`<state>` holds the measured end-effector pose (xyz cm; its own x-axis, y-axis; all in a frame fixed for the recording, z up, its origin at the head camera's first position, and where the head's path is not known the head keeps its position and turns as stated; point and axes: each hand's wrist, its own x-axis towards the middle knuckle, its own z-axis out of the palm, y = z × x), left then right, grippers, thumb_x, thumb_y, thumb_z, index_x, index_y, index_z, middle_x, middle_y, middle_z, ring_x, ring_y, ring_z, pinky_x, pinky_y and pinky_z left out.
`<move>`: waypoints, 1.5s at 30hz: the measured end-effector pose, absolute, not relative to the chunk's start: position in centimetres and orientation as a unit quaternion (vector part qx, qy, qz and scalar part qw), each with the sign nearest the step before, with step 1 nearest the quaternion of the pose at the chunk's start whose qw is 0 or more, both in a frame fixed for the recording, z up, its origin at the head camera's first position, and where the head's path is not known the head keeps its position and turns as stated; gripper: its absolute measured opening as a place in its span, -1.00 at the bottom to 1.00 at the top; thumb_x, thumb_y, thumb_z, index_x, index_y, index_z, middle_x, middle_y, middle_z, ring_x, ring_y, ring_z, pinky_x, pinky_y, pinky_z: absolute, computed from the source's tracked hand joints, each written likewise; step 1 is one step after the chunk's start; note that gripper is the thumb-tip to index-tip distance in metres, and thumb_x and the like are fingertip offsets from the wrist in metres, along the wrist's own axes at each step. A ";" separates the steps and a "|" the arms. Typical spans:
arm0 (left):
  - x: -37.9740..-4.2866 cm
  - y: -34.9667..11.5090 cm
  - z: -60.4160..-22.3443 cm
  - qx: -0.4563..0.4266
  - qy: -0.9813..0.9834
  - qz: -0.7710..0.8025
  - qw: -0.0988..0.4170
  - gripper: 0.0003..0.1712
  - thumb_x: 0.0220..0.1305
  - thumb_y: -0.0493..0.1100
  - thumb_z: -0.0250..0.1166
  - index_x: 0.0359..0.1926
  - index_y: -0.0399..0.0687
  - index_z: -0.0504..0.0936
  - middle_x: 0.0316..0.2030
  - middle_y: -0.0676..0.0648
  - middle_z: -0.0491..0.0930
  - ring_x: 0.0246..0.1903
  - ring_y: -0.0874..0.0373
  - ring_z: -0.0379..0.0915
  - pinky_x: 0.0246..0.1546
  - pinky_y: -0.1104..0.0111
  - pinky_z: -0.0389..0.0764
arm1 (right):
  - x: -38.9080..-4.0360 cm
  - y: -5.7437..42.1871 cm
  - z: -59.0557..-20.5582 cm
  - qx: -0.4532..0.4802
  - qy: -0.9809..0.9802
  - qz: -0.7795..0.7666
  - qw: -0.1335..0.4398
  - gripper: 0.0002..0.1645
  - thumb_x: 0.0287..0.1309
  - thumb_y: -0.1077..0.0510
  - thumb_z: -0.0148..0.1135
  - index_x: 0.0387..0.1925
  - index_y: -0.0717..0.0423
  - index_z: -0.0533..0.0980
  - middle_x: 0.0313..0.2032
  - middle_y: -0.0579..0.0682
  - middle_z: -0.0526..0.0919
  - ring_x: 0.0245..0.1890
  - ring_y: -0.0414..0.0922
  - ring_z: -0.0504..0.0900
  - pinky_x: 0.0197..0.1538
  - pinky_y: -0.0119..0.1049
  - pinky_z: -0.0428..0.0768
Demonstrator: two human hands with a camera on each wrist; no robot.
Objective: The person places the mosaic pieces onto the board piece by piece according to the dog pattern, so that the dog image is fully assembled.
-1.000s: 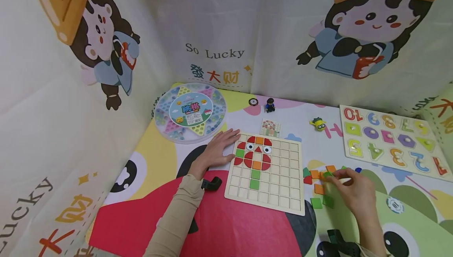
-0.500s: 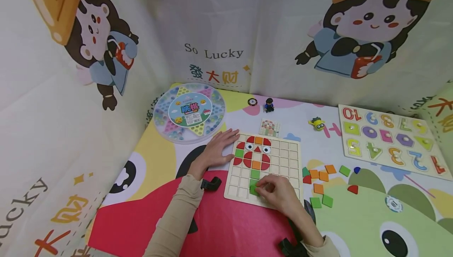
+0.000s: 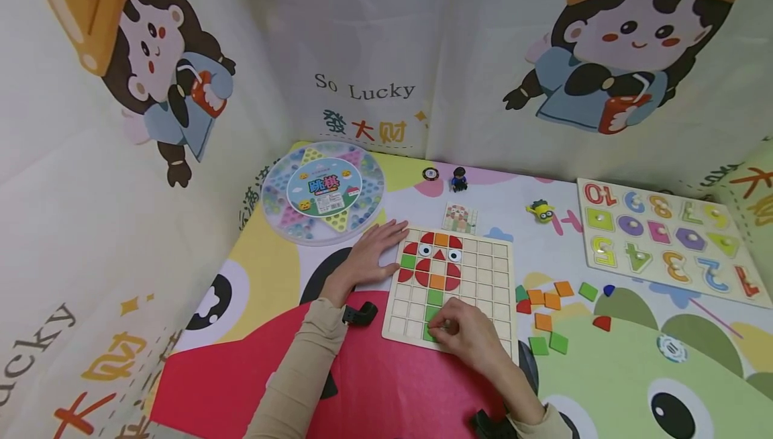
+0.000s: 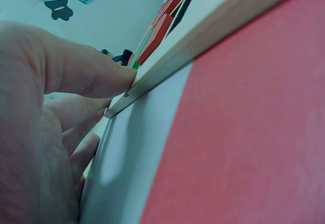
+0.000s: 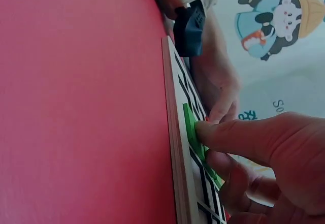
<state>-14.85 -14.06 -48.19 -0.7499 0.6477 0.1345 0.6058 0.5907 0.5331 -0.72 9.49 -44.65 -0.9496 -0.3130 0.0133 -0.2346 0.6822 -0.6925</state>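
From afar I see right hand (image 3: 470, 333) pinching a green tile (image 5: 190, 128) (likely light, stiff, slick; best taken by its edges), left hand (image 3: 368, 256) straight-fingered against the board (image 3: 486, 273).

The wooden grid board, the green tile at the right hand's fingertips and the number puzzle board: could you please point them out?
Wooden grid board (image 3: 468, 284): head view, on a bare cell.
Green tile (image 5: 189, 121): right wrist view, on its uncovered surface.
Number puzzle board (image 3: 658, 255): head view, on bare surface between pieces.
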 end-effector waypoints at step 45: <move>-14.9 -14.2 -48.3 0.352 0.894 0.274 0.037 -0.15 0.17 0.03 0.21 0.47 -0.13 0.25 0.49 -0.10 0.12 0.50 -0.07 -0.12 0.49 0.03 -0.14 | -3.2 22.5 -43.6 -0.023 0.906 -0.414 -0.082 -0.85 0.05 0.28 0.46 -0.30 0.21 0.67 -0.46 0.00 0.65 -0.64 -0.23 0.43 -0.64 -0.43 0.38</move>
<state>-14.93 -14.16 -48.29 -0.7491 0.6503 0.1266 0.6094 0.6014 0.5167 -3.17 22.54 -43.63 -0.9854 0.0270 0.1680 -0.1092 0.6567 -0.7462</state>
